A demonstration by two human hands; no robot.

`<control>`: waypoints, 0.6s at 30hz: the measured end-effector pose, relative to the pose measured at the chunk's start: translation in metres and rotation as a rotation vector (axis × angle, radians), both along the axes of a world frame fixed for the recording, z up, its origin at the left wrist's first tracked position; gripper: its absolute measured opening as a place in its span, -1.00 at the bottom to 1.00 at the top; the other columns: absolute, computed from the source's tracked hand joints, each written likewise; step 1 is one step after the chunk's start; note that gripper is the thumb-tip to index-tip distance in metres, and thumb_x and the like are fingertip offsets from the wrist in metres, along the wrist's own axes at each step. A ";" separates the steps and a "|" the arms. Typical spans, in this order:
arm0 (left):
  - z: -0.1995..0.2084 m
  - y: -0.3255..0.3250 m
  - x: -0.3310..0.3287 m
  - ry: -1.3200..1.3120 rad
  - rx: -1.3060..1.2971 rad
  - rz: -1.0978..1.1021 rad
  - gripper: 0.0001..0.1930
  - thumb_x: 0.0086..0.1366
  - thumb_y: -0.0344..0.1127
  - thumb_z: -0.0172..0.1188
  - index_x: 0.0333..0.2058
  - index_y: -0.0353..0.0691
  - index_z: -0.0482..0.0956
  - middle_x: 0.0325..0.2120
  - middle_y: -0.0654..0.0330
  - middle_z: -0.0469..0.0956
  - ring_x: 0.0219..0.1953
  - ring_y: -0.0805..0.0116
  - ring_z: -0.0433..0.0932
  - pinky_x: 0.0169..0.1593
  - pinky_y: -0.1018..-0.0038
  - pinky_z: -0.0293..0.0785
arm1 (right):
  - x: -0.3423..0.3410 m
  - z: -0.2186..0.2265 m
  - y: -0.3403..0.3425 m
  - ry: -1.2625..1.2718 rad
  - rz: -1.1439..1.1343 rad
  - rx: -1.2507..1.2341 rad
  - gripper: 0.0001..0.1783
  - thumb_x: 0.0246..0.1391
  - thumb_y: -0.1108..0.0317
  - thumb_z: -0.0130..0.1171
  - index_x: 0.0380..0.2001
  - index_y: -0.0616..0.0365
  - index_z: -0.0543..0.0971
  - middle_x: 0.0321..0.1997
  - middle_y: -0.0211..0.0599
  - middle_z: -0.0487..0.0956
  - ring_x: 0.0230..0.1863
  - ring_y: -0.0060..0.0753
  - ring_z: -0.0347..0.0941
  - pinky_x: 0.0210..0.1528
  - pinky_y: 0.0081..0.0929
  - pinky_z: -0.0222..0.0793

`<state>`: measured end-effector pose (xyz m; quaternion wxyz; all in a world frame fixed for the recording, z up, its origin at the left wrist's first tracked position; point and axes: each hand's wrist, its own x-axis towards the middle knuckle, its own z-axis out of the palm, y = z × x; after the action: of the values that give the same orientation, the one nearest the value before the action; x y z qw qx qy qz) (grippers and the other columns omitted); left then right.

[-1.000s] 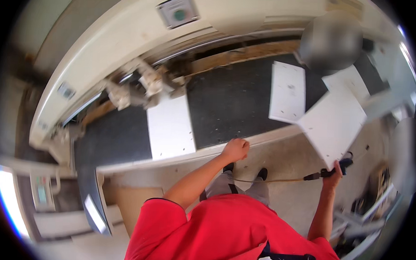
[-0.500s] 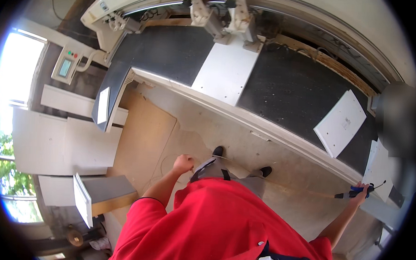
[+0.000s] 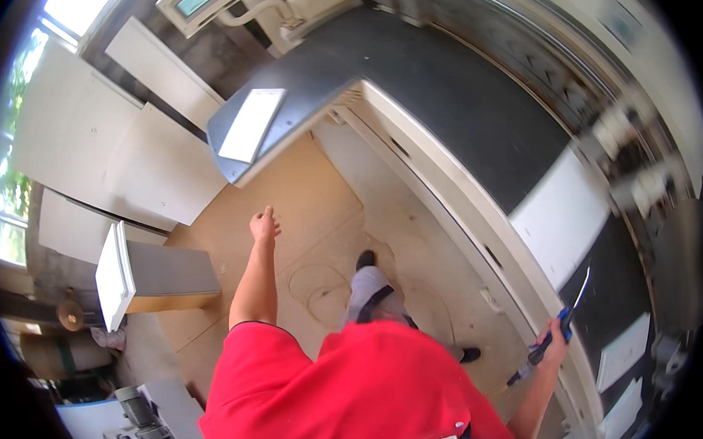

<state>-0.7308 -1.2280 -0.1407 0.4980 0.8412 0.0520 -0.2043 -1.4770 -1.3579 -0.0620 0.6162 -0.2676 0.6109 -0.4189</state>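
My right hand is wrapped round the handle of a blue and black air blow gun, at the near edge of the machine's table. The gun's thin bent nozzle points up over the dark tabletop. A hose trails from its lower end. My left hand hangs over the floor with its fingers loosely bent and nothing in it, nearest to the table's left corner. On that corner lies a narrow white board. A larger white panel lies under the machine's clamps.
More white panels lie farther right on the table. To the left, a control box hangs on an arm, big pale boards lean by the window, and a grey-sided stand bears white panels. A coiled hose lies on the floor.
My view has turned left, toward the control box and the table's left corner. My left arm has stretched forward. The blow gun stays in my right hand, its nozzle now pointing upward.
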 end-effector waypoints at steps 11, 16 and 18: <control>-0.007 -0.110 0.244 -0.478 0.766 -0.383 0.09 -0.04 0.44 0.23 0.29 -0.27 0.19 0.35 -0.31 -0.10 0.40 -0.28 -0.15 0.39 0.00 -0.12 | 0.308 0.091 -0.067 0.212 0.507 0.199 -0.81 0.11 0.34 0.22 -0.41 0.28 0.56 -0.66 -0.34 0.49 -0.65 -0.52 0.39 -0.54 -0.53 0.34; 0.018 -0.174 0.220 -0.669 0.761 -0.751 0.10 0.01 0.53 0.08 0.26 -0.35 0.23 0.31 -0.38 -0.01 0.31 -0.47 0.00 0.36 0.01 -0.06 | 0.373 0.087 -0.080 0.280 0.724 0.173 -0.74 0.13 0.28 0.22 -0.53 0.23 0.51 -0.67 -0.38 0.48 -0.65 -0.56 0.39 -0.54 -0.55 0.32; 0.029 -0.213 0.193 -0.635 0.771 -0.801 0.05 0.02 0.54 0.04 0.25 -0.27 0.29 0.33 -0.27 0.03 0.28 -0.46 0.09 0.32 0.03 0.09 | 0.395 0.077 -0.102 0.232 0.645 0.125 -0.73 0.13 0.28 0.22 -0.56 0.21 0.50 -0.68 -0.41 0.47 -0.65 -0.58 0.38 -0.56 -0.56 0.31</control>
<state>-0.5377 -1.4415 -0.1121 0.0359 0.9337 -0.3467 -0.0819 -1.0823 -1.4595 0.0153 0.6585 -0.4544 0.5853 -0.1315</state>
